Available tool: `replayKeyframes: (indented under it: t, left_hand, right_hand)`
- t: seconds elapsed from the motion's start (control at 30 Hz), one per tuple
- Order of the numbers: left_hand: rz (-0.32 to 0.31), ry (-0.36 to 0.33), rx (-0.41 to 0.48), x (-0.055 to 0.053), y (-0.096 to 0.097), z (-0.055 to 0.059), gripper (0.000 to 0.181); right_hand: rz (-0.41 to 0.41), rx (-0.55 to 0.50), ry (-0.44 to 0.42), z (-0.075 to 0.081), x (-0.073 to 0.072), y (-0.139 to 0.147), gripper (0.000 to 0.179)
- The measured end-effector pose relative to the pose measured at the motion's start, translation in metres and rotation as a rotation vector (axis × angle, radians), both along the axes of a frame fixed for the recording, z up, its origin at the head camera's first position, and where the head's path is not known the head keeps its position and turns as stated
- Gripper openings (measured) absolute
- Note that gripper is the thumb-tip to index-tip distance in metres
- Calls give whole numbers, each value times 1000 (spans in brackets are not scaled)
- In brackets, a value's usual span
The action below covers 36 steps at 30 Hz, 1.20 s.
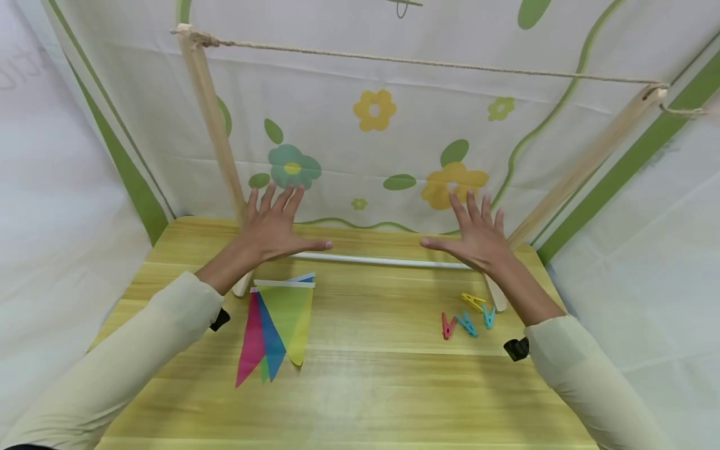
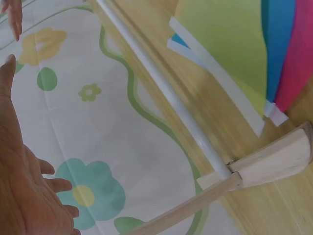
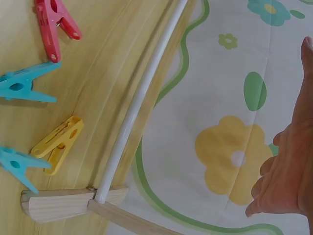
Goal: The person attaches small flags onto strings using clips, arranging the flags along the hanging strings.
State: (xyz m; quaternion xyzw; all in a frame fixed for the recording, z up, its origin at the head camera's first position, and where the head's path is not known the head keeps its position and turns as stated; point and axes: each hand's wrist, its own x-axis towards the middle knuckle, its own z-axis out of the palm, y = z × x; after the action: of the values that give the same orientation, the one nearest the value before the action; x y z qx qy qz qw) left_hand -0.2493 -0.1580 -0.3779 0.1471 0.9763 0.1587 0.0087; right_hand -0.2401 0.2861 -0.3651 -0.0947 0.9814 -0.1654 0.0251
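Note:
Both hands are held up above the table with fingers spread, holding nothing. My left hand [image 1: 270, 231] is near the left wooden post [image 1: 210, 119], and my right hand [image 1: 480, 240] is near the right post [image 1: 585, 162]. Below the left hand lie overlapping triangular pennants [image 1: 284, 312] in pink, blue, green and yellow, with white top strips. Several small clothespins lie below the right hand: a red clothespin [image 3: 55, 29], a yellow clothespin [image 3: 58, 144] and blue clothespins [image 3: 27, 83]. A twine rope [image 1: 416, 61] runs between the tops of the posts.
A white rod [image 1: 382, 260] joins the posts low down, near the back of the wooden table [image 1: 371, 400]. The posts stand on wooden feet [image 2: 279, 156]. Behind hangs white fabric [image 1: 337, 87] printed with flowers, and more fabric encloses both sides.

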Motion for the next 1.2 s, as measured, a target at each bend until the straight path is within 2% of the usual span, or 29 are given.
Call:
replayKeyframes:
  t: [0.23, 0.73, 1.2]
  left_hand:
    - [-11, 7, 24, 7, -3, -5, 137]
    - [-52, 8, 27, 25, -12, -29, 121]
    - [-47, 3, 18, 33, -16, -43, 114]
  right_hand:
    - [21, 8, -8, -5, 10, 8, 124]
    - [24, 32, -76, -27, 33, 15, 121]
    - [12, 62, -106, -44, 48, 28, 120]
